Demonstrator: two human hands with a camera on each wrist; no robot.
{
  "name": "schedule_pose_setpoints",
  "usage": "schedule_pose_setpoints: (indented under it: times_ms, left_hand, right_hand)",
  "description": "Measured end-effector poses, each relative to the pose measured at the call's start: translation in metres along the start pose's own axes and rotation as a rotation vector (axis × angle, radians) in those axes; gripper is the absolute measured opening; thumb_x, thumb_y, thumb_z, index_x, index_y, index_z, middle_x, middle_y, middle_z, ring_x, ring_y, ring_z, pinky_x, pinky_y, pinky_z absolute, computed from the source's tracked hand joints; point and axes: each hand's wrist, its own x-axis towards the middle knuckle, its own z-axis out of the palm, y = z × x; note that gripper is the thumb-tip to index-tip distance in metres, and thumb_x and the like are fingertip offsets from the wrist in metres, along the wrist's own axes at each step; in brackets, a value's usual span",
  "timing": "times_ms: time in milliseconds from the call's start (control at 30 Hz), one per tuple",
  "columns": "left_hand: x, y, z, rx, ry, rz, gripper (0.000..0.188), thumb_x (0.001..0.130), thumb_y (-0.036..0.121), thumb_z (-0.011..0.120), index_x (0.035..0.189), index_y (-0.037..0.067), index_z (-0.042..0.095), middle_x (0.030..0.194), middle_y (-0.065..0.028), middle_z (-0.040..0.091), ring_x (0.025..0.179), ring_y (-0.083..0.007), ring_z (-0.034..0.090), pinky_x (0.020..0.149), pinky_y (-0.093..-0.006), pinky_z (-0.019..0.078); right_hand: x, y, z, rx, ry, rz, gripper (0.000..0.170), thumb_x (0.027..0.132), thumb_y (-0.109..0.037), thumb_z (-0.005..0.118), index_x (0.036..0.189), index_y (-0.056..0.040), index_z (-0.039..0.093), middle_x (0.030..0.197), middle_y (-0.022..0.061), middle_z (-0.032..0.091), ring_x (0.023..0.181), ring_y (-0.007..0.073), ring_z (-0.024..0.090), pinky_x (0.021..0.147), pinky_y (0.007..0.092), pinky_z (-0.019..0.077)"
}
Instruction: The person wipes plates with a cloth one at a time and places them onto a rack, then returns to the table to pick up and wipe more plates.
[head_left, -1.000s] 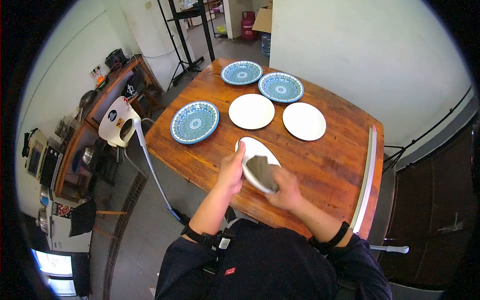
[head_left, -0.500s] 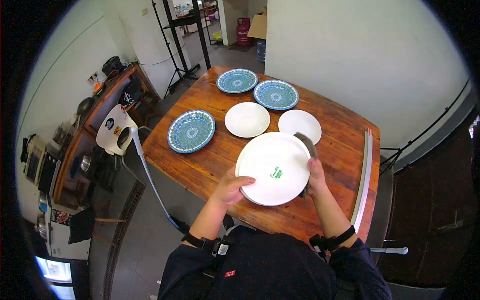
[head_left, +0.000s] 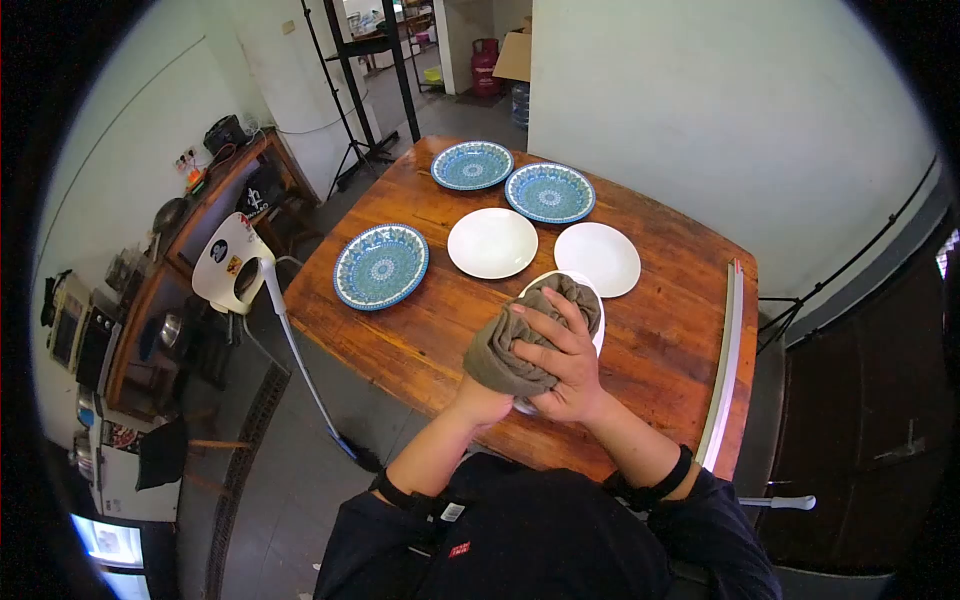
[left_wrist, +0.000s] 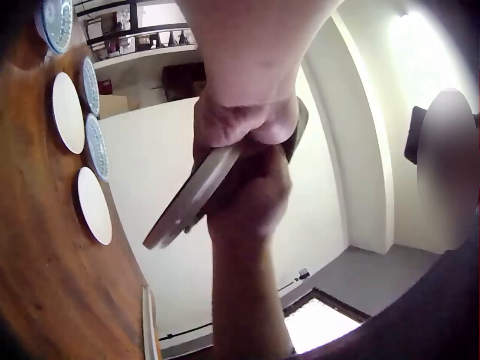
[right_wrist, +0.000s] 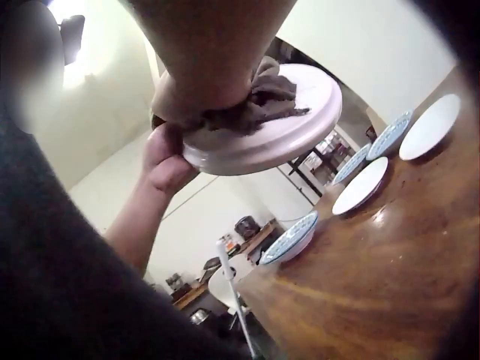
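Both hands hold a white plate point(right_wrist: 266, 150) off the table, tilted steeply. My left hand point(head_left: 486, 402) grips its lower left edge; the cloth hides most of those fingers in the head view. My right hand point(head_left: 566, 362) presses a crumpled grey-brown cloth point(head_left: 505, 352) against the plate, its fingers spread and bent over the folds. In the right wrist view the cloth point(right_wrist: 262, 105) lies on the plate's surface. In the left wrist view the plate point(left_wrist: 191, 199) shows edge-on beside the left hand point(left_wrist: 240, 124).
On the wooden table point(head_left: 660, 400) lie two white plates point(head_left: 492, 243) and several blue patterned plates point(head_left: 381, 267). A long pale strip point(head_left: 725, 370) runs along the right edge. A white chair point(head_left: 232, 262) and a long-handled pole point(head_left: 300, 360) stand left.
The plate has turned from showing its green-marked underside to a steep tilt. The right hand has moved from the plate's right edge leftward with the cloth, which now covers the plate's left part.
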Motion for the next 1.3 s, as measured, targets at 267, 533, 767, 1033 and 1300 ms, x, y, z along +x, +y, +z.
schedule_pose_setpoints:
  times_ms: [267, 533, 767, 1033, 1300]
  left_hand:
    - [-0.002, 0.000, -0.006, -0.417, 0.094, -0.284, 0.042, 0.064, -0.008, 0.047, 0.105, -0.001, 0.044, 0.098, -0.0106, 0.052, 0.086, -0.0186, 0.053, 0.075, -0.0297, 0.0435]
    - [-0.002, -0.010, -0.031, -0.936, 0.200, -0.339, 0.054, 0.075, 0.040, 0.037, 0.110, 0.000, 0.042, 0.107, -0.0166, 0.048, 0.102, -0.0288, 0.044, 0.090, -0.0410, 0.0320]
    - [-0.004, -0.014, -0.041, -0.856, 0.015, -0.489, 0.043, 0.083, 0.032, 0.040, 0.109, -0.002, 0.040, 0.101, -0.0157, 0.050, 0.089, -0.0243, 0.052, 0.076, -0.0345, 0.0448]
    - [0.001, -0.021, -0.052, -0.575, 0.048, -0.418, 0.037, 0.075, 0.007, 0.044, 0.109, -0.005, 0.039, 0.100, -0.0158, 0.051, 0.088, -0.0239, 0.053, 0.076, -0.0329, 0.0448]
    - [-0.002, -0.014, -0.037, -0.603, 0.110, -0.204, 0.044, 0.066, -0.004, 0.046, 0.109, -0.005, 0.039, 0.103, -0.0162, 0.050, 0.094, -0.0255, 0.051, 0.081, -0.0352, 0.0418]
  right_hand:
    - [0.008, 0.023, 0.014, -0.050, 0.084, 0.298, 0.041, 0.052, -0.013, 0.062, 0.092, -0.0074, 0.055, 0.115, 0.0108, 0.045, 0.109, 0.0323, 0.038, 0.086, 0.0456, 0.0289]
    - [-0.022, 0.005, 0.033, 0.134, -0.196, 0.182, 0.036, 0.050, -0.019, 0.065, 0.084, -0.0111, 0.058, 0.117, 0.0030, 0.045, 0.110, 0.0297, 0.038, 0.082, 0.0483, 0.0324]
    - [-0.021, -0.006, 0.024, 0.391, -0.273, 0.050, 0.024, 0.048, -0.013, 0.067, 0.070, -0.0069, 0.059, 0.103, 0.0056, 0.055, 0.102, 0.0300, 0.045, 0.080, 0.0423, 0.0359]
    - [-0.039, -0.013, 0.016, 0.382, -0.306, -0.005, 0.023, 0.047, -0.016, 0.068, 0.063, -0.0067, 0.054, 0.102, 0.0044, 0.056, 0.099, 0.0301, 0.047, 0.077, 0.0424, 0.0360]
    - [-0.063, 0.028, -0.004, 0.017, -0.045, 0.205, 0.026, 0.054, -0.014, 0.058, 0.077, -0.0020, 0.053, 0.113, 0.0126, 0.047, 0.103, 0.0323, 0.044, 0.086, 0.0435, 0.0338]
